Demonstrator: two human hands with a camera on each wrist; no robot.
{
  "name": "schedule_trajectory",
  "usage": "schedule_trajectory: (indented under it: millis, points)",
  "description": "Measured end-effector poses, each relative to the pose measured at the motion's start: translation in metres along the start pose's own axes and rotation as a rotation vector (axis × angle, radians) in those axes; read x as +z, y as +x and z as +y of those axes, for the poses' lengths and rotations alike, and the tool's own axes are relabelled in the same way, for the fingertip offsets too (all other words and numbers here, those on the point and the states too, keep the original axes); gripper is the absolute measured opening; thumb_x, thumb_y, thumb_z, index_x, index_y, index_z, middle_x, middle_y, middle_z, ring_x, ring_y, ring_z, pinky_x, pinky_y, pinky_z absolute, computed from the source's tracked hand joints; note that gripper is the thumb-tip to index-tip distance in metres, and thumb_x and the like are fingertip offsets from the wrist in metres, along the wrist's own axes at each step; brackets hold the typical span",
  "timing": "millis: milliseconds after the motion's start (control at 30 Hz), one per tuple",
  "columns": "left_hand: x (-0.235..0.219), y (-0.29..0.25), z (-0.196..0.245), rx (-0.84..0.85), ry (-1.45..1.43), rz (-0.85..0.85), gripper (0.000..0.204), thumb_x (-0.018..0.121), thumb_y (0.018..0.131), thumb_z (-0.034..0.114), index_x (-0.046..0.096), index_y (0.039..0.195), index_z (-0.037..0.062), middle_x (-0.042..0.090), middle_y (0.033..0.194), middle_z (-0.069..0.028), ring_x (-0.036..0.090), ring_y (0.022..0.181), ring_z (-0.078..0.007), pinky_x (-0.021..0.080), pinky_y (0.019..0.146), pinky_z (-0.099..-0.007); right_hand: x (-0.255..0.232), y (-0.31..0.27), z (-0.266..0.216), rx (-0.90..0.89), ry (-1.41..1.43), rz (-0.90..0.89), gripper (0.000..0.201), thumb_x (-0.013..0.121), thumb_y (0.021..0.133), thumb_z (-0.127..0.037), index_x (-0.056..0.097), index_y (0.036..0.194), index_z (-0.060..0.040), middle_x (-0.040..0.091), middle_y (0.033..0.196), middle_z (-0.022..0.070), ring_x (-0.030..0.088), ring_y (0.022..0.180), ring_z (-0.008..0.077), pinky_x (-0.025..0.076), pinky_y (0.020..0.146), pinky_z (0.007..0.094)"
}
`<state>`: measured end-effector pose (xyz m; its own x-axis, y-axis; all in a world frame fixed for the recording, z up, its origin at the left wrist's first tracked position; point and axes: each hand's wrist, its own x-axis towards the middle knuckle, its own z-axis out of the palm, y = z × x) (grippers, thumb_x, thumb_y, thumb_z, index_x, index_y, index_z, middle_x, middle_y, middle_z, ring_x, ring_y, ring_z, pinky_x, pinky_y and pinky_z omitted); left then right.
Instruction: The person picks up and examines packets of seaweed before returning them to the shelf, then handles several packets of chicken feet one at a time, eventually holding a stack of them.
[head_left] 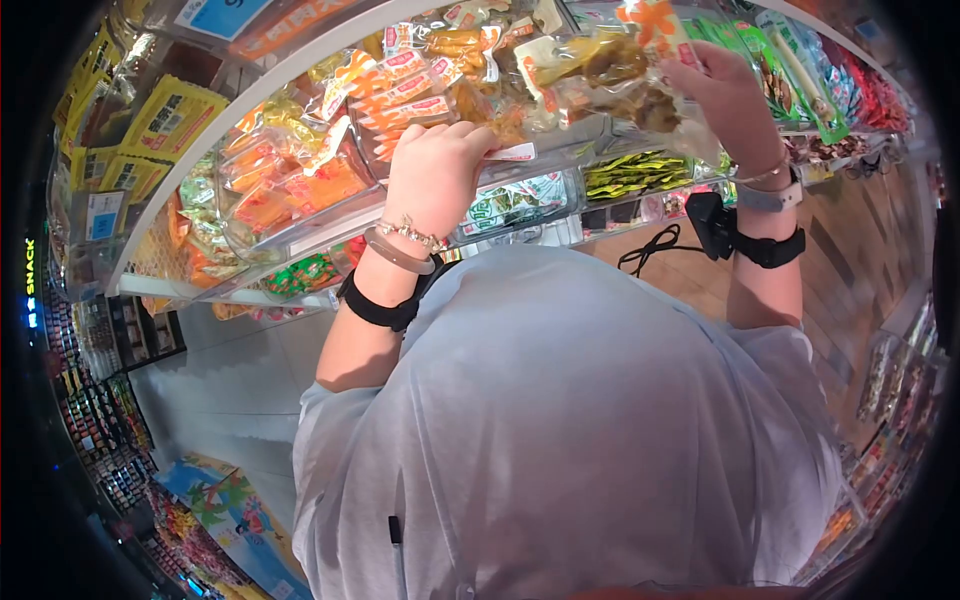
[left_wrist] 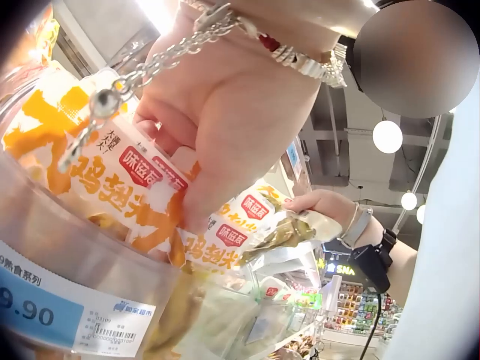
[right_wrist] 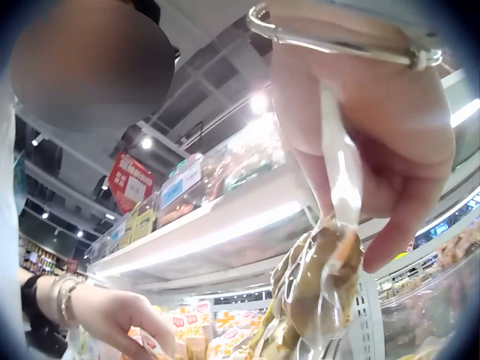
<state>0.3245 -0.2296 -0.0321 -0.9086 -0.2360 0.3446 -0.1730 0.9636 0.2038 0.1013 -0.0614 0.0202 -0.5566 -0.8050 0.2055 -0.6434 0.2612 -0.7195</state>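
Observation:
My right hand [head_left: 715,95] pinches the edge of clear vacuum packs of brown meat [head_left: 610,65], raised over the shelf bins. In the right wrist view the shiny pack [right_wrist: 319,285] hangs below that hand's fingers. My left hand [head_left: 440,165] is at the front of a clear bin, among orange-and-white packs of chicken wing tips [head_left: 395,95]. From the left wrist, its fingers grip the top of one printed chicken wing tip pack [left_wrist: 124,176], some behind it and partly hidden. A 9.90 price label [left_wrist: 71,311] is fixed to the bin's front.
Bins of orange packs [head_left: 300,185] continue to the left, green bags [head_left: 790,70] to the right. Dark-and-yellow packs [head_left: 640,175] lie on a lower tier. An upper shelf [right_wrist: 202,240] overhangs the bins. A black cable [head_left: 660,245] hangs near the right wrist.

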Motion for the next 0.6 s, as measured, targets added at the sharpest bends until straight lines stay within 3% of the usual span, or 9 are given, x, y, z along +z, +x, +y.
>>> schedule_trajectory:
  millis: [33,133,267,333,400,467,500,533,600]
  points:
    - [0.0,0.0,0.001,0.001,0.012,-0.014,0.007,0.059,0.07,0.008,0.059,0.077,0.0101,0.056,0.07,-0.0028,0.056,0.071,-0.0205,0.038,0.064,-0.0329,-0.007,-0.005,0.008,0.088,0.271,0.028,0.018,0.053,0.083,-0.016,0.06,0.086,-0.0007,0.062,0.08,0.0046,0.055,0.066,0.0153,0.043,0.062,0.026]
    - [0.002,0.001,0.001,-0.006,0.043,-0.063,0.008,0.058,0.072,0.009,0.06,0.079,0.0108,0.057,0.07,-0.0024,0.056,0.071,-0.0196,0.037,0.065,-0.0316,-0.028,-0.014,0.03,0.144,0.719,0.154,0.021,0.05,0.086,-0.013,0.057,0.099,0.002,0.061,0.093,0.0038,0.056,0.077,0.0101,0.044,0.068,0.0251]
    - [0.01,0.002,0.001,-0.009,0.169,-0.158,0.01,0.058,0.074,0.012,0.06,0.084,0.0116,0.057,0.071,-0.0021,0.056,0.072,-0.0188,0.035,0.068,-0.0306,-0.048,-0.007,0.065,0.257,0.891,0.255,0.023,0.049,0.087,-0.013,0.053,0.105,0.0012,0.06,0.096,0.0044,0.056,0.083,0.0105,0.044,0.072,0.0241]
    - [0.013,0.002,0.004,-0.005,0.214,-0.181,0.01,0.058,0.075,0.014,0.059,0.085,0.0116,0.058,0.072,-0.0023,0.057,0.073,-0.019,0.035,0.07,-0.0313,-0.043,0.005,0.097,0.275,0.903,0.152,0.024,0.05,0.087,-0.013,0.052,0.106,0.0004,0.06,0.094,0.0046,0.056,0.082,0.0102,0.046,0.069,0.0238]
    - [0.013,0.004,0.006,-0.003,0.259,-0.207,0.011,0.059,0.075,0.016,0.059,0.086,0.0115,0.059,0.073,-0.0025,0.057,0.073,-0.0192,0.034,0.071,-0.032,-0.039,0.017,0.124,0.274,0.871,0.148,0.025,0.052,0.086,-0.016,0.053,0.104,0.0016,0.06,0.093,0.0035,0.056,0.078,0.009,0.047,0.064,0.0232]
    - [0.011,0.006,0.007,-0.02,0.182,-0.203,0.015,0.06,0.076,0.017,0.058,0.089,0.0119,0.059,0.074,-0.0029,0.057,0.074,-0.0192,0.033,0.071,-0.0332,-0.042,0.022,0.13,0.492,0.592,-0.033,0.025,0.056,0.084,-0.025,0.057,0.094,-0.0026,0.058,0.08,0.0019,0.056,0.067,0.0071,0.045,0.054,0.0216]
    - [0.011,0.007,0.007,-0.019,0.185,-0.211,0.015,0.06,0.076,0.017,0.058,0.089,0.0119,0.059,0.074,-0.0029,0.057,0.074,-0.0192,0.033,0.071,-0.0332,-0.048,0.028,0.127,0.533,0.252,-0.129,0.031,0.059,0.08,-0.034,0.058,0.081,-0.0028,0.052,0.064,-0.001,0.05,0.051,0.0065,0.039,0.042,0.0201]
    - [0.01,0.01,0.007,-0.042,0.188,-0.257,0.017,0.06,0.076,0.017,0.057,0.091,0.0121,0.06,0.074,-0.0029,0.057,0.074,-0.0192,0.032,0.071,-0.0332,-0.051,0.034,0.127,0.538,0.259,-0.13,0.031,0.059,0.08,-0.034,0.058,0.081,-0.0028,0.052,0.064,-0.001,0.05,0.051,0.0065,0.039,0.042,0.0201]
    - [0.009,0.016,0.007,-0.064,0.195,-0.308,0.018,0.06,0.076,0.017,0.057,0.093,0.0122,0.06,0.075,-0.0028,0.057,0.074,-0.0192,0.032,0.071,-0.0332,-0.051,0.044,0.127,0.594,-0.273,-0.262,0.038,0.057,0.079,-0.04,0.059,0.076,-0.0015,0.047,0.054,-0.0024,0.046,0.042,0.0065,0.035,0.036,0.0193]
